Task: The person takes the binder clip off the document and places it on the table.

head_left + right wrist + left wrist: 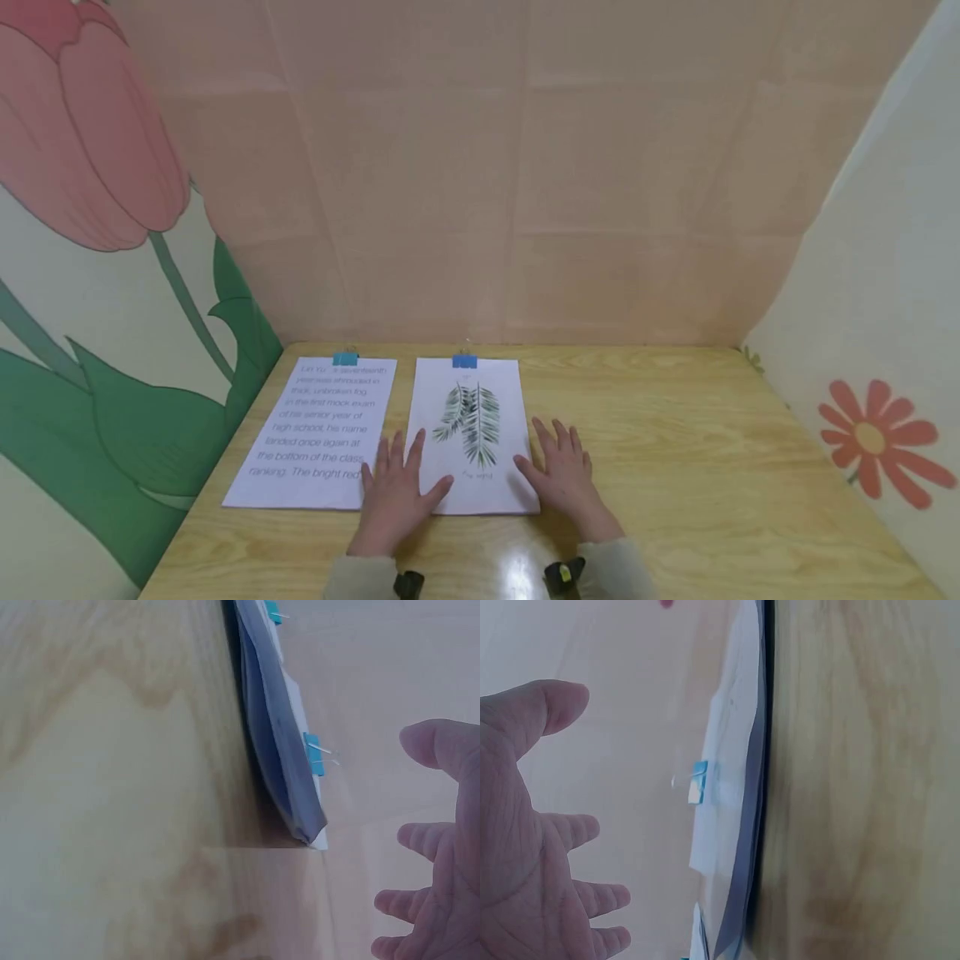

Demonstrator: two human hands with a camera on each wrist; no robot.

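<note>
The leaf-print sheets (475, 433) lay flat on the wooden table (675, 467), a clipped stack whose long axis ran away from the person toward the back wall, with a blue binder clip (464, 361) at the far short edge. Both hands flanked the near end of it. The left hand (396, 487) lay with fingers straight and spread, its thumb and inner fingers over the stack's near left corner; the right hand (564, 471) was likewise open and flat, just at the stack's right edge, thumb touching or nearly touching the paper. Neither hand gripped anything. The two seemed about equally close, one on each long side, so the stack sat directly between them and ahead.

Just to the left, apart by a narrow strip of table, lay the text sheets (315, 433), parallel and held by their own blue clip (345, 358); the left hand's outer fingers reached near its lower right corner. The wrist views showed each stack edge-on, several pages thick. Nothing else stood on the table near the hands
</note>
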